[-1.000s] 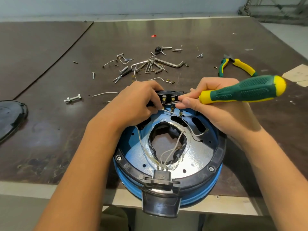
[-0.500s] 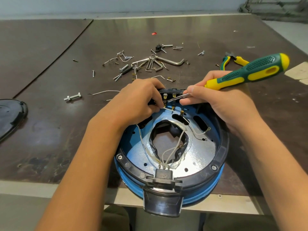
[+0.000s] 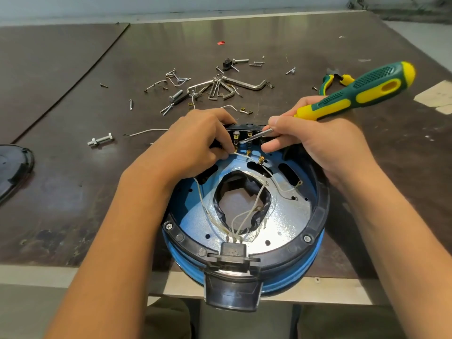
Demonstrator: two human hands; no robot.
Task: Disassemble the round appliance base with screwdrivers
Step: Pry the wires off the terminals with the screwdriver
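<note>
1. Well left of your left hand (image 3: 193,145), a black lid (image 3: 12,167) lies on the table (image 3: 73,204); a bolt (image 3: 100,139) lies nearer.
2. Your left hand pinches a white wire (image 3: 241,155) at the terminal block (image 3: 244,132).
3. The base (image 3: 288,223) sits under both hands, overhanging the near edge.
4. Beyond your hands, screws and hex keys (image 3: 220,86) lie scattered.
5. Your right hand (image 3: 318,143) grips the screwdriver (image 3: 354,94), tip at the terminals.
6. Pliers (image 3: 326,83) lie beyond it, partly hidden by the handle.
</note>
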